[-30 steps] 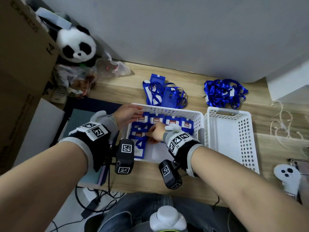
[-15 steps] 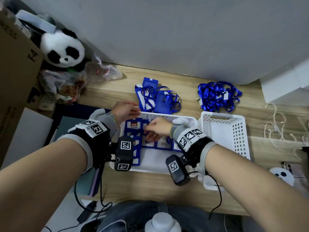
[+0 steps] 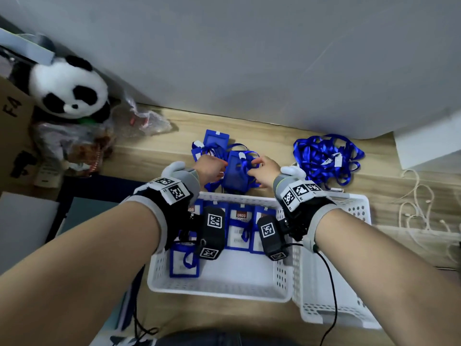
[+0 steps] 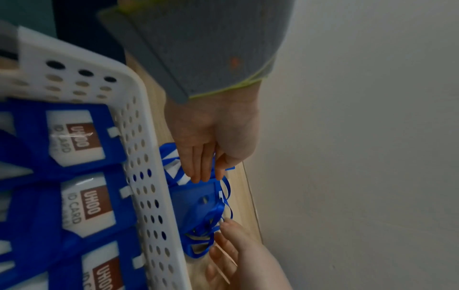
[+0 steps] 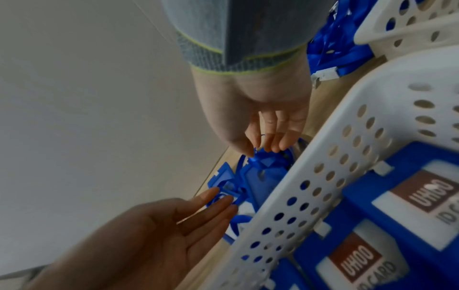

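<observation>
A white basket (image 3: 224, 293) on the desk (image 3: 159, 153) holds a row of card holders (image 3: 240, 228). Just past its far rim lies a blue badge holder (image 3: 233, 177). The left grip (image 3: 212, 171) touches it with straight fingers. The right grip (image 3: 264, 171) pinches its lanyard (image 3: 249, 156). Further right sits a tangled heap (image 3: 324, 158) of blue straps.

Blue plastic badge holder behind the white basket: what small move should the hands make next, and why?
Probably lift the blue plastic badge holder off the wooden table and carry it over the white perforated basket. The right hand pinches its blue lanyard ribbon, the left hand lays straight fingers on its edge, and similar holders lie in rows inside that basket.
</observation>
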